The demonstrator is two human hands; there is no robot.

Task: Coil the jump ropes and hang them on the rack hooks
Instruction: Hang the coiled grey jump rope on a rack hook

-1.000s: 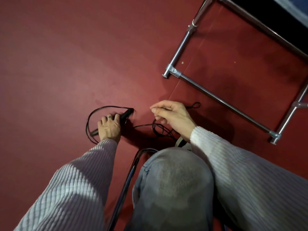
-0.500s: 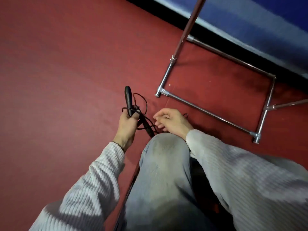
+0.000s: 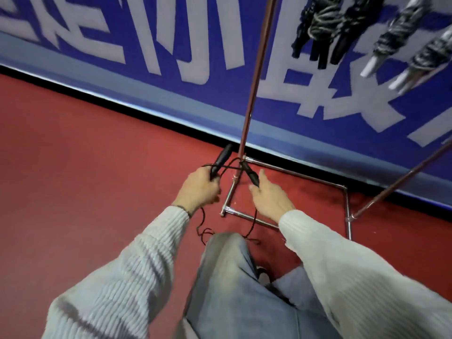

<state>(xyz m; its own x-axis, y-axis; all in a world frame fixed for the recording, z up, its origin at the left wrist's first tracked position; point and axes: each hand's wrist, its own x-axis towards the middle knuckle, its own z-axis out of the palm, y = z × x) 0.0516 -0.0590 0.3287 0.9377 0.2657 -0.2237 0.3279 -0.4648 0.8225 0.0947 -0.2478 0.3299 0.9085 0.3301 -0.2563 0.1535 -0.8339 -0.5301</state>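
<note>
Your left hand (image 3: 199,189) curls round one handle (image 3: 221,157) of the jump rope (image 3: 253,223); your right hand (image 3: 267,196) holds the other, fingers hidden. The cord trails uncoiled; coiled ropes (image 3: 325,18) already hang on the rack (image 3: 256,69).

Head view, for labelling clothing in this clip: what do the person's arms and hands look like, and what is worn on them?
Both arms wear long sleeves of a pale grey-white ribbed knit, the ribs running along the left sleeve and right sleeve. The left hand and right hand are bare, without gloves. A thin dark band shows at the left cuff; I cannot tell what it is. No rings are visible.
</note>
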